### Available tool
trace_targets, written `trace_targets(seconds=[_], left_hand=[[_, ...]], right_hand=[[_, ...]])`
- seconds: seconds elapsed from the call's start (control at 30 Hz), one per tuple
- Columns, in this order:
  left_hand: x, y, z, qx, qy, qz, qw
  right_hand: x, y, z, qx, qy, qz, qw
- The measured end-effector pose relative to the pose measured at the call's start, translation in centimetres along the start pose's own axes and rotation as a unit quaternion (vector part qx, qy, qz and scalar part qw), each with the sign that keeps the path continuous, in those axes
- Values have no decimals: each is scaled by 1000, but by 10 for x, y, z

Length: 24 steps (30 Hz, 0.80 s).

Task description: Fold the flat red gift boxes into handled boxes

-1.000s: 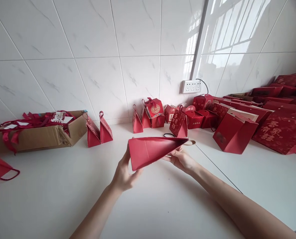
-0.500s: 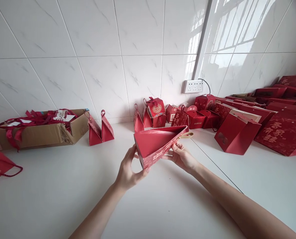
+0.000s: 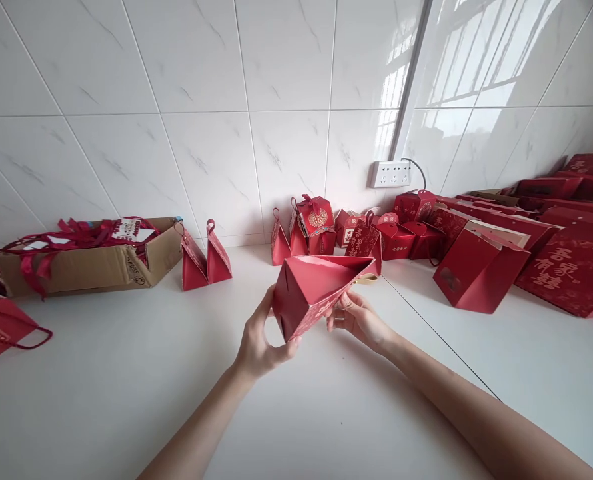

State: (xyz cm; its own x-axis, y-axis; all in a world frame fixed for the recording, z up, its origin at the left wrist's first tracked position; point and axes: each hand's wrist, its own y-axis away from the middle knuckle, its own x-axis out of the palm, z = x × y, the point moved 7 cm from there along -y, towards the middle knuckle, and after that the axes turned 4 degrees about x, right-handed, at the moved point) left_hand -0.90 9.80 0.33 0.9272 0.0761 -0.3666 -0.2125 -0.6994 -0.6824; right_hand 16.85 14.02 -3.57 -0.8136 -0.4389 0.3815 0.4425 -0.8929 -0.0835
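A red triangular gift box (image 3: 321,287) lies on its side in the air above the white tabletop, one long side open so its inside shows. My left hand (image 3: 261,337) grips its wide base end, thumb below and fingers behind. Along the printed lower side, my right hand (image 3: 359,320) pinches the edge near the narrow end, thumb on the near face and other fingers curled underneath. A tan loop (image 3: 365,280) sticks out at that narrow tip. Two small red triangular boxes (image 3: 207,260) with ribbon loops stand upright behind and to the left.
At the left a cardboard carton (image 3: 71,272) holds red ribbons and tags, with a red bag (image 3: 4,330) in front. Several small red gift boxes (image 3: 316,223) line the wall. Larger red boxes (image 3: 571,267) crowd the right, below a white power strip (image 3: 391,175).
The box's wide end has swung toward me, and a triangular flap now covers that end where there was an open edge. Both hands keep their hold. The view has shifted slightly.
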Motion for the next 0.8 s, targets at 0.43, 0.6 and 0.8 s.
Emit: trace_targets(seconds=[0.43,0.6,0.8], left_hand=[[-2,0,-4,25,-6,4,1000],[6,3,-9,35,-40,11,999],[7,6,-13,32,-44,6,998]], right_hand=[[-2,0,-1,31,-19,-72,997],[3,2,-7,73,-85,-88,990],[12,7,-9,105,-109,-81,985]])
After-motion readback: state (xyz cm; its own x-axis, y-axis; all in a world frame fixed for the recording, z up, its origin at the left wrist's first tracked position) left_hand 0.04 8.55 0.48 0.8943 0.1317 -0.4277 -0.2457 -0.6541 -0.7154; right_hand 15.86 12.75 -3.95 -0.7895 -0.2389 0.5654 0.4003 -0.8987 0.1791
